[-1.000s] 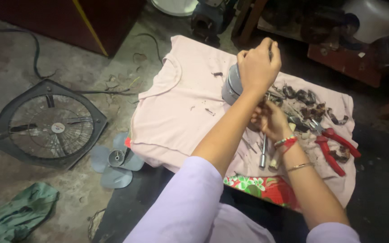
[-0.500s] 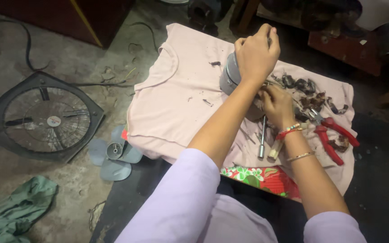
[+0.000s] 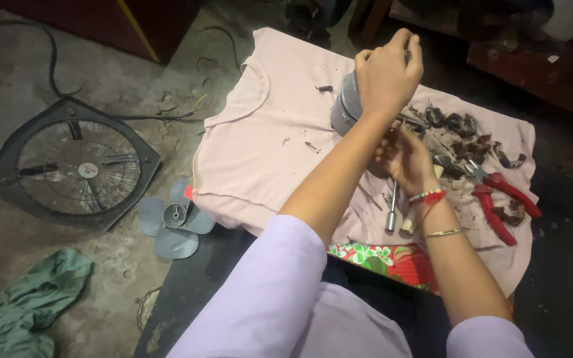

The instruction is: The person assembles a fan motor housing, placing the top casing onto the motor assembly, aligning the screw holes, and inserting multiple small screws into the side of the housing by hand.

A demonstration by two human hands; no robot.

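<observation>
A grey round fan motor (image 3: 345,106) stands on a pale pink shirt (image 3: 266,152) spread over the work surface. My left hand (image 3: 387,74) is closed in a fist over the motor's top, gripping a thin tool whose end is hidden. Just below it, my right hand (image 3: 402,158), with a red thread and bangle on the wrist, rests against the motor's near side. Its fingers are curled, and I cannot see what they hold.
A socket driver (image 3: 391,209) lies by my right wrist, red-handled pliers (image 3: 499,199) and several dark metal parts (image 3: 462,129) to the right. On the floor at left are a square black fan frame (image 3: 71,166), a grey fan blade (image 3: 174,219) and a green cloth (image 3: 21,305).
Both hands stay at the motor. The view has drifted slightly, so the scene sits a little higher and further left than a second ago.
</observation>
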